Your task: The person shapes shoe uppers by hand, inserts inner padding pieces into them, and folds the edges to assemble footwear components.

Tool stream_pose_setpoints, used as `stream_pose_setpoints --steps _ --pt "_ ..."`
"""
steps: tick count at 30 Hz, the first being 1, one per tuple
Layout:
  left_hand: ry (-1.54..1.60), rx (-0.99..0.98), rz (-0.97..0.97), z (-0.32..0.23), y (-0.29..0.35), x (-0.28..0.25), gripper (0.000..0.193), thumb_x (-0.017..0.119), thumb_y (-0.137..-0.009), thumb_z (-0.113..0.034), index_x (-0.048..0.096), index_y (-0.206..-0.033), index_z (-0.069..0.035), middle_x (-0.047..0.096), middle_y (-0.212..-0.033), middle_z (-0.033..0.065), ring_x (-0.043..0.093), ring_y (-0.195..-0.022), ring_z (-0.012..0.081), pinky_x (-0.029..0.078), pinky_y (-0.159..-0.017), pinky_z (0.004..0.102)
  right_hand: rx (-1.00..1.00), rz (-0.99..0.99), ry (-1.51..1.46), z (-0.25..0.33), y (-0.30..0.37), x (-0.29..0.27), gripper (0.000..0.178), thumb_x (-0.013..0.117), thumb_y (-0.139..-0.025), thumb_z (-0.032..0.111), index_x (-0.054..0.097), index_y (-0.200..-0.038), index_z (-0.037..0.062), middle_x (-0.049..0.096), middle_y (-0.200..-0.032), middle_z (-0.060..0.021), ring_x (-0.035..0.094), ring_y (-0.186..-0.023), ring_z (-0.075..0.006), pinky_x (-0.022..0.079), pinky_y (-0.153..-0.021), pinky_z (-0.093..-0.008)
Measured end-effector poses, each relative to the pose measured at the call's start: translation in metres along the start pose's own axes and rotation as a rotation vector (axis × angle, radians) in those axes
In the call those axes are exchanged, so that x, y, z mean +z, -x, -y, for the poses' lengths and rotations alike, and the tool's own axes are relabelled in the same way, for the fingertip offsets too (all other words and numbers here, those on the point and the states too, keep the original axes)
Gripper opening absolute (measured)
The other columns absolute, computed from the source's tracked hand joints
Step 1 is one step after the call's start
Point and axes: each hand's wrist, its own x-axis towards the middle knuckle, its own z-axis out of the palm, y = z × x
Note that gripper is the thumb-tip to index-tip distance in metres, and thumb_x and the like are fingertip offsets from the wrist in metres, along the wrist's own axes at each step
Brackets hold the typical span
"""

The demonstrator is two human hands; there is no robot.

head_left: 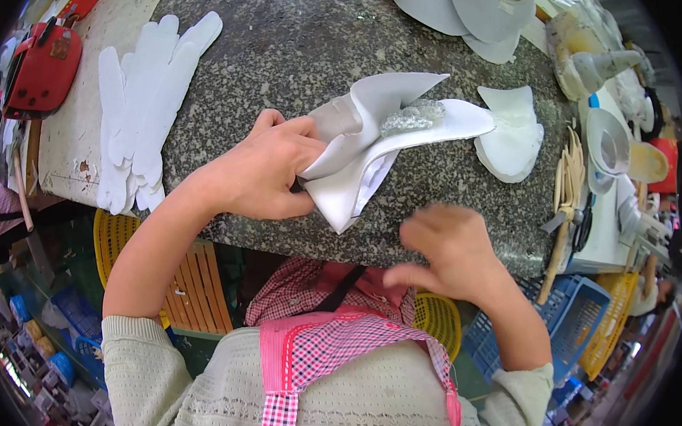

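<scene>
My left hand is closed round the near-left side of a white shoe upper, a folded, stiff leather-like piece lifted over the speckled stone slab. A flap stands up at its far side, and a long tongue-like part stretches right. On that part sits a clear, crumpled, shiny lump. My right hand, blurred by motion, hovers nearer me at the slab's front edge, apart from the upper. Its thumb stands away from the fingers, with nothing visible between them. The fingertips of my left hand are partly hidden behind the upper.
A fan of white insole-shaped pieces lies at the left. Right of the upper is a small white cut piece. White uppers are piled at the far right, near a glue-crusted pot and a brush bundle. A red box stands far left.
</scene>
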Motion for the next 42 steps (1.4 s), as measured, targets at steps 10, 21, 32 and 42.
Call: stream_pose_setpoints --steps 10,21,32,42 --pt "-0.093 0.201 -0.286 0.004 0.015 0.013 0.017 0.067 -0.066 -0.01 0.065 -0.082 -0.011 0.061 -0.085 -0.0004 0.05 -0.1 0.0195 0.029 -0.092 0.0438 -0.354 -0.384 0.149 -0.045 -0.038 0.026 0.036 0.07 -0.069 0.018 0.065 -0.104 0.0103 0.062 -0.107 -0.0026 0.059 -0.099 -0.0235 0.045 -0.088 -0.0432" --pt "0.022 0.321 -0.381 0.024 -0.019 -0.001 0.032 0.064 -0.061 0.002 0.064 -0.09 -0.01 0.056 -0.108 0.0073 0.047 -0.114 0.0236 0.03 -0.099 0.0428 -0.245 -0.461 0.042 -0.037 -0.063 0.033 0.038 0.065 -0.075 0.007 0.06 -0.112 0.009 0.06 -0.109 -0.0128 0.058 -0.1 -0.0319 0.047 -0.084 -0.0393" --pt "-0.576 0.231 0.067 -0.116 0.024 0.004 0.011 0.059 -0.064 -0.013 0.055 -0.072 -0.005 0.06 -0.078 0.0091 0.059 -0.066 0.0163 0.049 -0.059 0.0253 -0.483 -0.587 -0.145 -0.011 -0.079 0.018 0.018 0.058 -0.08 0.013 0.065 -0.095 0.0058 0.058 -0.103 -0.0121 0.057 -0.096 -0.0251 0.048 -0.085 -0.0391" --pt "-1.136 0.116 -0.49 -0.036 0.057 0.057 0.037 0.056 -0.063 -0.017 0.061 -0.096 0.0 0.058 -0.097 0.0075 0.056 -0.09 0.0193 0.047 -0.081 0.0308 -0.106 -0.388 0.195 0.028 -0.073 0.013 0.023 0.065 -0.076 0.019 0.061 -0.092 0.003 0.059 -0.094 -0.013 0.06 -0.085 -0.031 0.051 -0.069 -0.0405"
